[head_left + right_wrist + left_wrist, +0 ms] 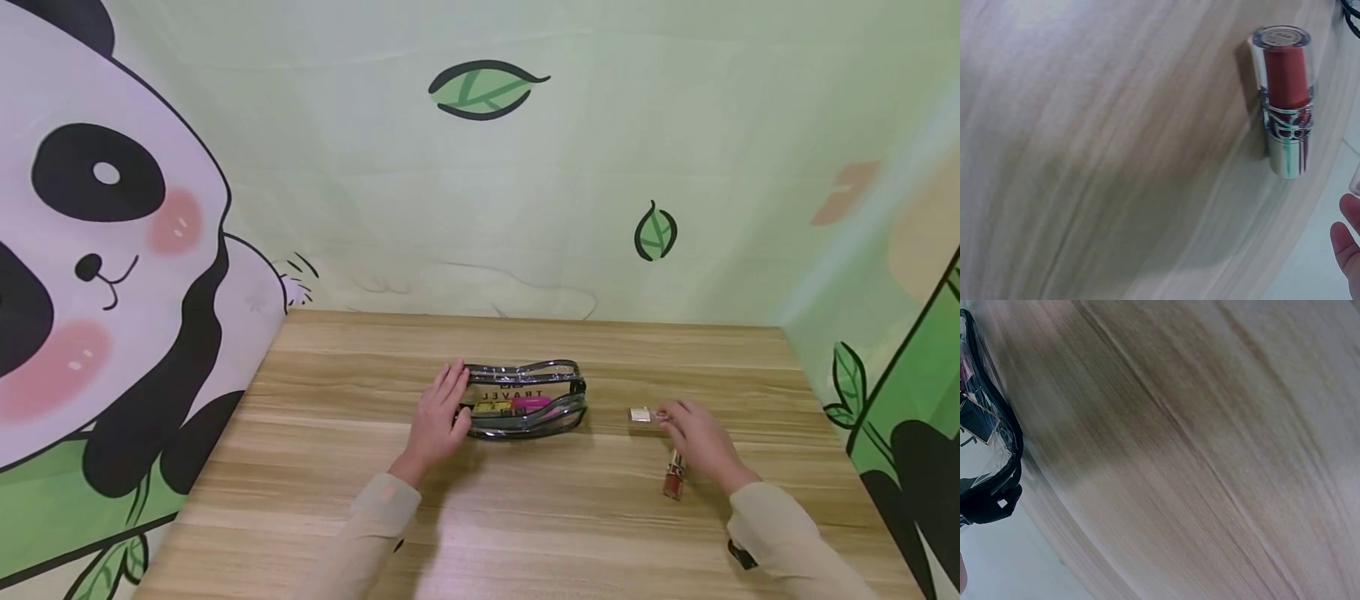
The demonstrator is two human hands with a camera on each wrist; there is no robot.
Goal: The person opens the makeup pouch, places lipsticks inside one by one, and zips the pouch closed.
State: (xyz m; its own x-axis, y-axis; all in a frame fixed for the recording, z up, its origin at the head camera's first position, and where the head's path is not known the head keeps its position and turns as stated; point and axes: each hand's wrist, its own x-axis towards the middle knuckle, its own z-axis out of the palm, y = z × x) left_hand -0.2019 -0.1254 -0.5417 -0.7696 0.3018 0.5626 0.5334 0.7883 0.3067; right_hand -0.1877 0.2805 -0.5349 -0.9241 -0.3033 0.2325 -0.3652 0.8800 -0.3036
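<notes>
A clear zip pouch [525, 435] with black trim and "TRAVEL" lettering lies with its mouth apart, a yellow item [493, 407] and a magenta item [531, 404] inside. At its left end rests my left hand [433, 421], fingers straight along the rim and thumb near the front edge. To the right, my right hand [701, 437] pinches a small clear container with a whitish block-shaped end [640, 415], held just over the table. Below that hand lies a red lipstick [1288, 100] with a clear cap and silver base.
The wood-grain table [300, 467] meets a green printed backdrop [337, 167] with a panda and leaves along its back edge. A small black piece [741, 554] shows under the right cuff.
</notes>
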